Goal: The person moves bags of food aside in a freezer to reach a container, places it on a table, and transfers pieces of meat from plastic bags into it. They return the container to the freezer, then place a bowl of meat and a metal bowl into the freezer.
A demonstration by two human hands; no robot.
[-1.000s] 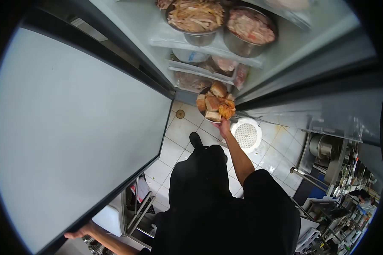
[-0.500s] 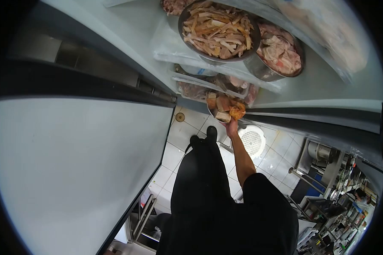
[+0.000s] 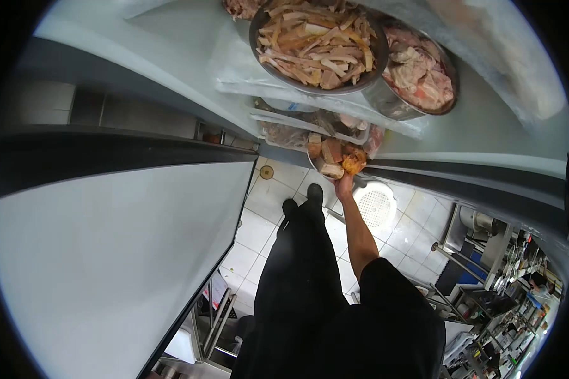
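My right hand (image 3: 344, 186) is closed on the near edge of a bowl (image 3: 312, 163), of which little more than a thin rim shows. Pale brown meat chunks (image 3: 330, 151) fill the bowl, along with an orange-brown lump (image 3: 354, 160) on its right side. The bowl is held at the front of an open refrigerator, close to clear trays of packed meat (image 3: 284, 134). My fingers under the bowl are mostly hidden. Nowhere in the picture does my left hand appear.
Above, a metal bowl of sliced meat strips (image 3: 322, 47) and a metal pot of raw meat (image 3: 420, 76) stand in the refrigerator. The white door (image 3: 120, 252) swings open on the left. A round white perforated lid or stool (image 3: 375, 206) is by my feet on the tiled floor (image 3: 259, 230).
The refrigerator door has swung slightly, its upper edge now lower in view. My view has shifted a little closer to the shelf. My right hand keeps holding the bowl in nearly the same place.
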